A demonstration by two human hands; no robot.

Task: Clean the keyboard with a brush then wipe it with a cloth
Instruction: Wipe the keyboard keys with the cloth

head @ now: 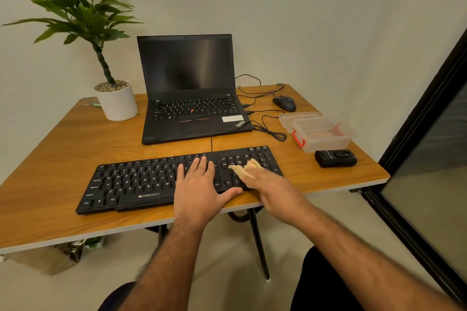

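My left hand [199, 184] lies flat on the black full-size plastic keyboard [141, 182], fingers straight and close together over the keys, thumb spread along the front edge. My right hand [262, 180] presses a crumpled beige cloth [243, 167] onto the keys at the keyboard's right end; fingers bunched on the cloth, blurred, so I cannot tell the exact grip. Keyboard sits near the front edge of the brown wood-grain table [63, 159]. Just past its right end: a small black boxy device [335, 158]. Behind that, a clear plastic box with red clips [318, 131]. Farther back, an open black laptop [189, 93], screen dark, cables trailing beside it. Right of the laptop, a black mouse [284, 103]. Far left, a green plant in a white pot [117, 103].
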